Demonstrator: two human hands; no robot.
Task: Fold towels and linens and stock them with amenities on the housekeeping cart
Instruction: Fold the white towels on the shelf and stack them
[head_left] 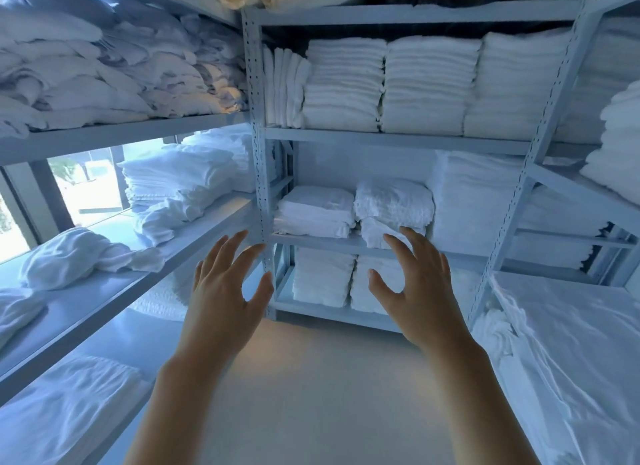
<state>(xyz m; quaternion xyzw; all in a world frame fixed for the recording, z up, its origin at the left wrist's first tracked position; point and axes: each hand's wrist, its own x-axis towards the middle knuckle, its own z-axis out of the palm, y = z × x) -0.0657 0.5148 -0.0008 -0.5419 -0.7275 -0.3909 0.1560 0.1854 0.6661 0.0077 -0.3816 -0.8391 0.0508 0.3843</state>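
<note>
Both my hands are empty, fingers spread: left hand (227,291), right hand (414,288). Folded towels (313,211) sit on the shelf (311,241) just beyond them. No cart in view, so stocking looks barely begun.

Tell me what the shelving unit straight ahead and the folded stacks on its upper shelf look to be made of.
Shelving unit: most likely painted steel, with a matte pale grey finish; the uprights carry rows of punched slots, typical of bolt-free metal racking.

Folded stacks: probably cotton terry towels, white with a fluffy, nubbly surface and thick, soft rounded fold edges. The fibre itself cannot be confirmed from the look alone.
</note>
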